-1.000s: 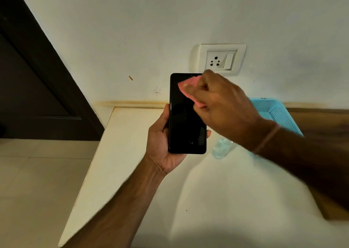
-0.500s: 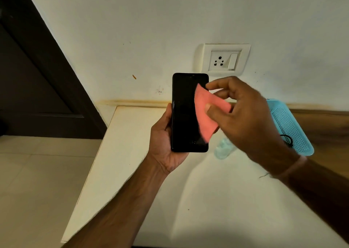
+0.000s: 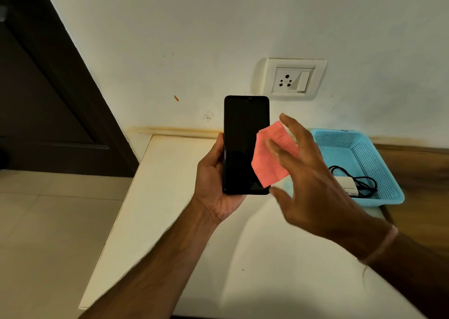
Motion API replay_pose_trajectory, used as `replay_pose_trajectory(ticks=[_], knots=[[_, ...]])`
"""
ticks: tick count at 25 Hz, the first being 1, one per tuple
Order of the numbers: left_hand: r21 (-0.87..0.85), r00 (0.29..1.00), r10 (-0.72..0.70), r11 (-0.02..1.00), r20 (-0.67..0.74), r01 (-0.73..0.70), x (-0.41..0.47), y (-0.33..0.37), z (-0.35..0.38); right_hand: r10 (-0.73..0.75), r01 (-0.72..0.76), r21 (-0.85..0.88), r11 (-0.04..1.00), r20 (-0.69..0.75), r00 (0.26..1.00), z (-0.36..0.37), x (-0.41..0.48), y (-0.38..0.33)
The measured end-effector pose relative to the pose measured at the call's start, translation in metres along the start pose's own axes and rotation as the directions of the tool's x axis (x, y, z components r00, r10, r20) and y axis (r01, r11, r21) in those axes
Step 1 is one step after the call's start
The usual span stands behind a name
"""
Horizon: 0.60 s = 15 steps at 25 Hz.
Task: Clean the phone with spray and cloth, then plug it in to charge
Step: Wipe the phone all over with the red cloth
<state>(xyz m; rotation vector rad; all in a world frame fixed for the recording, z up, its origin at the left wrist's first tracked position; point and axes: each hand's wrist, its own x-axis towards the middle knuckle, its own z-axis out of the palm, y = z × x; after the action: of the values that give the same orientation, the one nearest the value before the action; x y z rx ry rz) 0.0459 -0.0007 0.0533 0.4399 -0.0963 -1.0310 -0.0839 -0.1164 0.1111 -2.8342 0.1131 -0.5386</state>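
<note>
My left hand [image 3: 213, 185] holds a black phone [image 3: 239, 146] upright, its dark screen facing me, in front of the wall. My right hand [image 3: 308, 173] is just right of the phone with its fingers spread, a pink cloth [image 3: 269, 163] caught loosely at the fingertips. The cloth overlaps the phone's lower right edge. Behind my right hand only a pale sliver of the clear spray bottle [image 3: 288, 186] shows on the table. A white charger [image 3: 346, 185] with a black cable [image 3: 364, 180] lies in the blue basket [image 3: 391, 197]. A wall socket [image 3: 294, 79] with its switch sits above the phone.
The white table [image 3: 158, 221] runs to the wall; its left edge drops to a tiled floor [image 3: 48, 221]. A dark door [image 3: 48, 100] stands at the left. A wooden surface [image 3: 425, 185] lies right of the basket.
My right hand has pulled the cloth down and to the right, from the top of the screen to its lower right edge, and its fingers have spread. The charger in the basket has come into view.
</note>
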Motion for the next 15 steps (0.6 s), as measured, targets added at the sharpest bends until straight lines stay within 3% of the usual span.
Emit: replay_pose_trajectory(ticks=[5, 7, 9, 11, 13, 15], knots=[[0.038, 0.996, 0.003, 0.999, 0.094, -0.007, -0.001, -0.003, 0.001, -0.025, -0.047, -0.200, 0.979, -0.345, 0.938, -0.022, 0.031, 0.001], [0.050, 0.993, -0.006, 0.999, 0.116, 0.000, -0.001, -0.004, 0.003, -0.054, -0.047, -0.247, 0.968, -0.387, 0.920, -0.021, 0.043, -0.001], [0.024, 0.995, -0.020, 1.000, 0.101, 0.018, 0.000, -0.004, 0.003, -0.079, 0.012, -0.218, 0.976, -0.300, 0.951, -0.006, 0.042, -0.012], [-0.008, 0.992, -0.074, 0.997, 0.105, 0.075, 0.001, -0.003, 0.001, -0.172, 0.130, -0.292, 0.947, -0.122, 0.978, 0.017, 0.024, -0.030], [0.056, 0.989, -0.104, 0.993, 0.103, 0.099, 0.001, 0.000, 0.000, -0.283, 0.295, -0.388, 0.873, 0.089, 0.955, 0.037, -0.009, -0.033], [0.084, 0.991, -0.089, 0.993, 0.101, 0.080, 0.001, 0.003, -0.002, -0.345, 0.400, -0.395, 0.827, 0.205, 0.916, 0.036, -0.031, -0.023]])
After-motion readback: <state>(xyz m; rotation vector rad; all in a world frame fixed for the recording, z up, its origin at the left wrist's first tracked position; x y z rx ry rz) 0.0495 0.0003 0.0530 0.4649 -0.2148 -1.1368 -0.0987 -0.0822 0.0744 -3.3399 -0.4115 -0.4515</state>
